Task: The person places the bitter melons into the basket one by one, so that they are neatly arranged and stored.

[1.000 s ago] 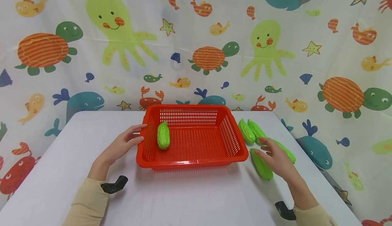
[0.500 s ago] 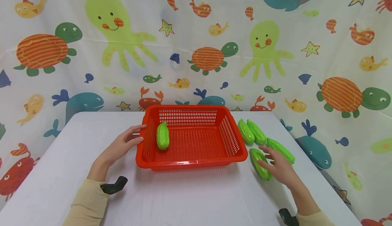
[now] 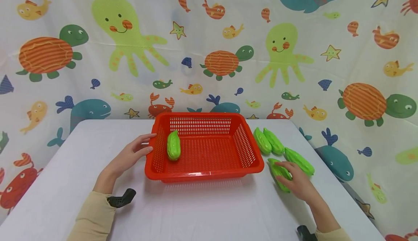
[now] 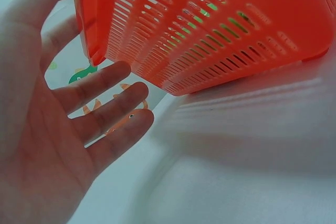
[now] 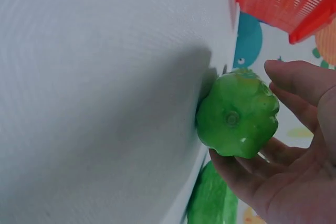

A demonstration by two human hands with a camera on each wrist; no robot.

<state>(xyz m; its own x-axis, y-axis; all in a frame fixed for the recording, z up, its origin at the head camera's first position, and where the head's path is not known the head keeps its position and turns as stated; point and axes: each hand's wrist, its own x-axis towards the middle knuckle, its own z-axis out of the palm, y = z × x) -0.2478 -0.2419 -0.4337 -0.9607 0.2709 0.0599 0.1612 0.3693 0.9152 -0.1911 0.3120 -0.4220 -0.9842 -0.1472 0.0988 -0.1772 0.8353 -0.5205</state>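
Observation:
A red plastic basket (image 3: 209,174) with slotted walls stands in the middle of the white table. My left hand (image 3: 131,155) touches its left rim; in the left wrist view, the lower fingers (image 4: 113,116) extend loosely beside the wall. Inside the basket, at the left, lies one green ridged bitter melon (image 3: 173,146), which looks like a toy. Right of the basket, my right hand (image 3: 298,181) has its thumb and fingers around another bitter melon (image 5: 236,116) lying on the table. The right wrist view shows its blunt end, thumb on one side, fingers on the other.
More bitter melons lie near the basket's right side: two side by side (image 3: 262,141) at the back and one (image 3: 299,160) just beyond my right hand. A curtain (image 3: 209,27) printed with sea animals hangs behind the table (image 3: 196,212).
My right hand has come down onto the nearest bitter melon, its fingers now around it, and that melon has shifted slightly. The left hand stays at the basket's rim.

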